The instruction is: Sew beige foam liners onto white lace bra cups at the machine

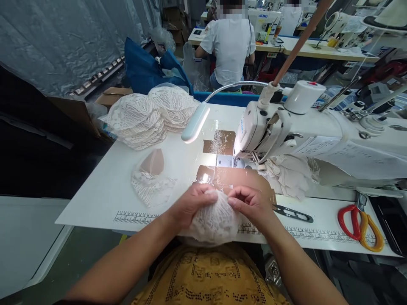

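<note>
Both my hands hold one rounded white lace cup piece (213,222) at the near edge of the white sewing table (104,190). My left hand (190,202) curls round its left side, fingers closed on the lace. My right hand (248,201) pinches its top right edge. The piece hangs partly over the table's edge above my yellow patterned top. A white sewing machine (302,127) stands just beyond, its needle area over brown taped patches (222,173).
A single lace cup with beige lining (151,176) lies to the left; a stack of lace cups (149,116) sits at the back left. Thread snips (294,213) and red-and-yellow scissors (361,222) lie on the right. A lamp (195,123) hangs over the table. A person in white (230,42) sits beyond.
</note>
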Tool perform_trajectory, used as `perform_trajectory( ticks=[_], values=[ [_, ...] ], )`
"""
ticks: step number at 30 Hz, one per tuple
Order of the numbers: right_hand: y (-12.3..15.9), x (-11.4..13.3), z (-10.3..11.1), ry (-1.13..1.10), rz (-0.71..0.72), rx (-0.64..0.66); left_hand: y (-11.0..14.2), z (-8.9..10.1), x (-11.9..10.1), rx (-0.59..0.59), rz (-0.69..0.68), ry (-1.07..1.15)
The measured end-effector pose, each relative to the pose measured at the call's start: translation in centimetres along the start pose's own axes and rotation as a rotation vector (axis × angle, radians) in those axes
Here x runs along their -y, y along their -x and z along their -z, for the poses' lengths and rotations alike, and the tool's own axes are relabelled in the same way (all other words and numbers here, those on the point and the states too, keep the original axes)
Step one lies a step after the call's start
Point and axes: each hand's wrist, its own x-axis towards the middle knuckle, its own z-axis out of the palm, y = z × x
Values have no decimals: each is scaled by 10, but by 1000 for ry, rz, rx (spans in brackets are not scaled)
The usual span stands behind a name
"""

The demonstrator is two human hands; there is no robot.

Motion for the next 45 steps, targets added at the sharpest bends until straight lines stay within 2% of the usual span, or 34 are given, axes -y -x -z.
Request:
perform_trajectory(
  ticks=[2, 4, 6, 7, 8, 9, 11, 12, 15, 18, 22, 24, 26, 33, 41, 45],
  values=[
    [2, 0, 12, 38, -15, -57, 3, 12, -18, -151, -172, -222],
    [7, 2, 25, 91, -34, -141, 1, 21, -38, -381, -450, -609],
    [10, 5, 36, 172, -16, -210, -12, 22, -50, -536, -716, -1051],
    [10, 7, 40, 228, 6, -225, -23, 19, -50, -545, -811, -1266],
    [9, 9, 43, 297, 30, -227, -36, 14, -48, -501, -872, -1468],
    [6, 12, 44, 378, 51, -220, -51, 7, -42, -449, -882, -1642],
    [-2, 18, 45, 557, 59, -204, -77, -9, -25, -291, -724, -1943],
    [-7, 20, 44, 642, 48, -197, -87, -17, -15, -262, -690, -1981],
    [-24, 20, 40, 822, 50, -183, -94, -37, 6, -202, -643, -2014],
    [-35, 11, 34, 954, 141, -162, -79, -42, 7, -154, -626, -2004],
    [-37, -4, 25, 1228, 184, -105, -63, -29, -18, -9, -562, -1785],
    [-37, -9, 23, 1363, 189, -79, -64, -17, -27, 90, -590, -1626],
    [-37, -9, 21, 1450, 185, -71, -69, -6, -28, 139, -662, -1553],
    [-44, -4, 17, 1524, 102, -118, -96, 13, -2, 37, -834, -1612],
    [-52, -3, 16, 1549, -14, -174, -121, 26, 0, 51, -962, -1511],
    [-51, -7, 16, 1561, 28, -182, -123, 29, -3, 104, -988, -1511]
  ],
)
